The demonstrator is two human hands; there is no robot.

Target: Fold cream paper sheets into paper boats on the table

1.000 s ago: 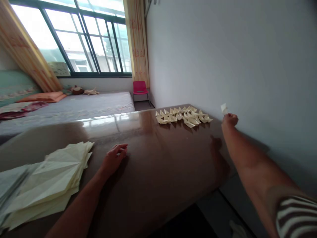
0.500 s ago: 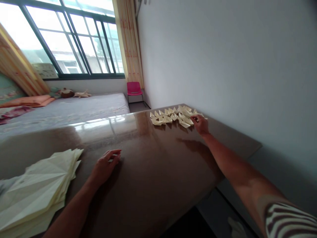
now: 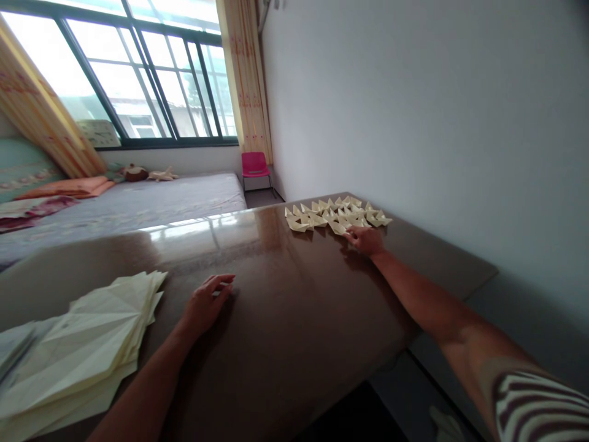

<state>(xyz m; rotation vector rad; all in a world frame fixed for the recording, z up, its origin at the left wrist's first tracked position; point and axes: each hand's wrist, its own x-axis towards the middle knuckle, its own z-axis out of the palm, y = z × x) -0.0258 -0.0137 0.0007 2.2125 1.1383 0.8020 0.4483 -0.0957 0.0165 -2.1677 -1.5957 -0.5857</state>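
Many folded cream paper boats (image 3: 317,219) stand grouped at the far end of the brown table (image 3: 276,294). My right hand (image 3: 367,240) reaches to the near side of this group, its thumb and fingers closed at the edge of a paper boat (image 3: 339,228). Part of that boat is hidden by the fingers. My left hand (image 3: 209,301) rests on the tabletop, fingers loosely stretched with the thumb apart, holding nothing. A stack of creased cream paper sheets (image 3: 99,331) lies to its left.
Greyish papers (image 3: 16,344) lie beside the stack at the far left. A white wall (image 3: 405,110) runs along the table's right side. Beyond the table are a bed (image 3: 197,193), a pink chair (image 3: 255,164) and a window (image 3: 151,86).
My right hand has moved from the right side of the boats toward the near front boat. My left hand still rests on the table. The view has shifted slightly.
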